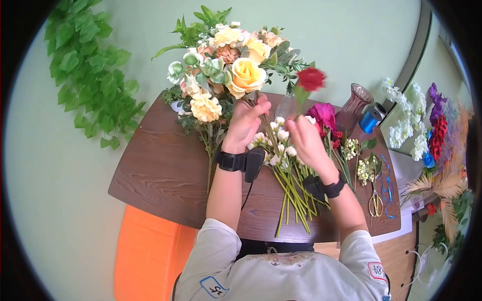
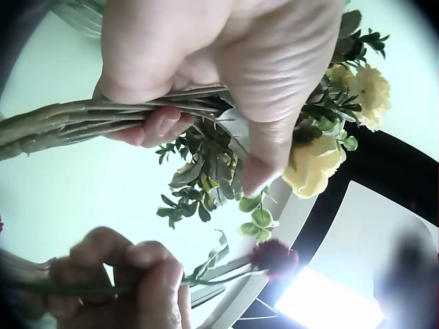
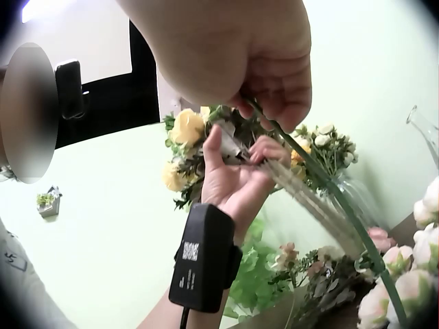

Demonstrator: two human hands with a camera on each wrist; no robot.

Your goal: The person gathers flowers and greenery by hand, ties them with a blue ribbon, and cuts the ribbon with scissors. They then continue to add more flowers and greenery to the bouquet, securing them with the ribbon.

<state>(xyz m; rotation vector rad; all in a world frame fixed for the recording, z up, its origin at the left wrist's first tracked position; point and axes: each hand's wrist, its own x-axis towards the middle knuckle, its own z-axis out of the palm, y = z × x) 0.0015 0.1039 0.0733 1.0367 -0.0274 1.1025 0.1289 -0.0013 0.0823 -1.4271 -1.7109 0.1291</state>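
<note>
My left hand point(image 1: 245, 123) grips a bouquet point(image 1: 247, 78) of cream-yellow roses, peach blooms and eucalyptus leaves by its gathered stems, raised over the table. In the left wrist view the bundled brown-green stems point(image 2: 68, 122) run out between thumb and fingers. To its right, my right hand point(image 1: 307, 143) pinches a single red rose point(image 1: 311, 79) by its stem, bloom upward and slightly blurred. The rose's long green stem point(image 3: 336, 188) trails down from the fingers in the right wrist view. The rose is apart from the bouquet.
White flowers point(image 1: 282, 136) with long green stems lie beneath my hands on the dark wooden table point(image 1: 160, 170). On the right are a magenta flower point(image 1: 323, 114), a purplish glass vase point(image 1: 354, 103), a blue ribbon spool point(image 1: 369, 122) and scissors point(image 1: 375, 205). An orange seat point(image 1: 145, 251) stands front left.
</note>
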